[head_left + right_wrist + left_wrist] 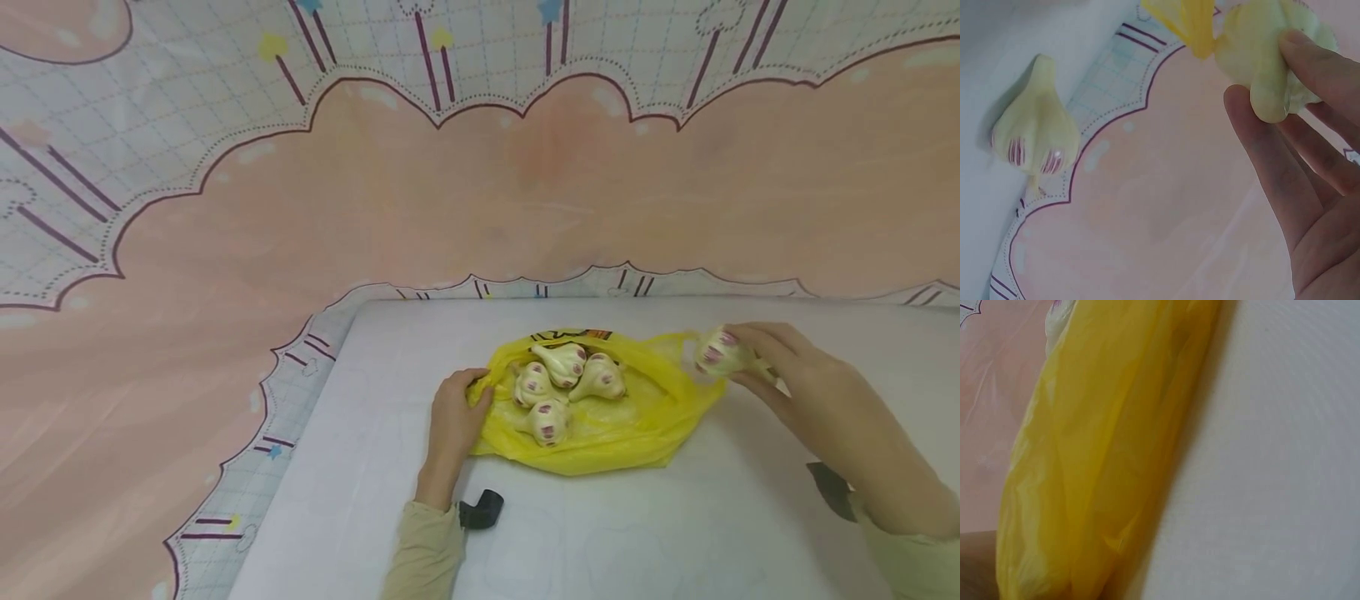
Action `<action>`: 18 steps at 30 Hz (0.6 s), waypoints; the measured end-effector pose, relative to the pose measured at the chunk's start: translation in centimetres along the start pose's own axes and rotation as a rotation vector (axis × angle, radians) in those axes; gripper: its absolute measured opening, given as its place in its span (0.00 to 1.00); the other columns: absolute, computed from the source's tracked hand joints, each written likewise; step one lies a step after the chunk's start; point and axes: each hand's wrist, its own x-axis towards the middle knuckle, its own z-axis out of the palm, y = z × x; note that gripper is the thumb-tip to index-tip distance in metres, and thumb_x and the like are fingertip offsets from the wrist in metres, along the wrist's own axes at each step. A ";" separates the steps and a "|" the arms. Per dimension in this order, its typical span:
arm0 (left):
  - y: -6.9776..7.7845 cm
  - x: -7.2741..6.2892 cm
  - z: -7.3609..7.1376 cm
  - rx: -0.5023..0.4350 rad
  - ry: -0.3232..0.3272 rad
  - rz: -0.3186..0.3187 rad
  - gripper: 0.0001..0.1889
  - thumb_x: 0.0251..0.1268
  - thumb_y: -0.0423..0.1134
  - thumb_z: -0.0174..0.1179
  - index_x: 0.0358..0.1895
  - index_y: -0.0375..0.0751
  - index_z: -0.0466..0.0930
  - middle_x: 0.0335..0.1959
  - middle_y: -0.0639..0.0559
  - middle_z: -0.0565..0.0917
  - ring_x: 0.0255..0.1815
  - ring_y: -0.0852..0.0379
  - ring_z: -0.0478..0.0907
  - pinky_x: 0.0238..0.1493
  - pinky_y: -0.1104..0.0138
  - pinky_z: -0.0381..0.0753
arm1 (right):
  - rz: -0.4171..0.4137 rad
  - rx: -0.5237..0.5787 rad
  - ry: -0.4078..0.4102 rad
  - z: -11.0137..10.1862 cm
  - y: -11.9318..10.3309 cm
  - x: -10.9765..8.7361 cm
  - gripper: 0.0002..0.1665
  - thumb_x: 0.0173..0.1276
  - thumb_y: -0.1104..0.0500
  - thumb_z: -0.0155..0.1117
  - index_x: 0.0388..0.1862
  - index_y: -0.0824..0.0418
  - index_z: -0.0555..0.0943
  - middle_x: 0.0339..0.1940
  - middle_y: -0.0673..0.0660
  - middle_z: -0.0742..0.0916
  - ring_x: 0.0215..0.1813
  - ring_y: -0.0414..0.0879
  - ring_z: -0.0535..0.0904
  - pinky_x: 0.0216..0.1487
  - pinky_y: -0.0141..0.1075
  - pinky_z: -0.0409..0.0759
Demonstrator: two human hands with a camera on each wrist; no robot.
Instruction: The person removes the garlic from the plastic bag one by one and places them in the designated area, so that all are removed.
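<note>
My left hand [455, 414] pinches the left rim of a yellow plastic bag [622, 446], its thumb over the edge. Several garlic bulbs [550, 422], cream with purple streaks, lie in the bag's open mouth. Off the bag's right end, my right hand [813, 387] holds another garlic bulb [720, 353] between thumb and fingers. In the right wrist view this held bulb [1254, 47] overlaps a corner of the yellow bag. The bag's side [1097, 444] fills much of the left wrist view and hides most of the left hand.
A further garlic bulb [1036, 125] lies on the white table at the left of the right wrist view. Black wrist camera mounts [482, 510] sit at both cuffs. Behind the white tabletop [600, 533] hangs a pink patterned cloth [480, 192].
</note>
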 end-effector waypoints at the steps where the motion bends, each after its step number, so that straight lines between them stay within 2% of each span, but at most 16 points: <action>1: 0.0 0.0 0.0 0.001 0.000 0.002 0.15 0.67 0.37 0.64 0.55 0.40 0.83 0.53 0.45 0.84 0.57 0.46 0.78 0.62 0.54 0.76 | 0.002 -0.001 0.002 0.0 0.1 0.0 0.41 0.76 0.33 0.36 0.57 0.66 0.79 0.50 0.61 0.84 0.32 0.55 0.83 0.29 0.47 0.80; 8: 0.0 0.0 0.0 0.009 0.004 0.017 0.14 0.67 0.37 0.64 0.54 0.39 0.83 0.52 0.45 0.84 0.55 0.46 0.78 0.61 0.53 0.77 | 0.025 -0.012 -0.005 -0.1 0.8 -0.4 0.43 0.75 0.32 0.36 0.58 0.65 0.79 0.50 0.62 0.83 0.28 0.55 0.82 0.27 0.48 0.80; 18: 0.0 0.0 0.0 0.013 -0.009 -0.008 0.15 0.67 0.38 0.64 0.55 0.41 0.83 0.53 0.46 0.84 0.57 0.46 0.78 0.63 0.54 0.76 | 0.072 0.013 -0.041 0.0 1.7 -1.3 0.44 0.72 0.31 0.35 0.59 0.65 0.78 0.51 0.63 0.82 0.29 0.59 0.82 0.26 0.54 0.80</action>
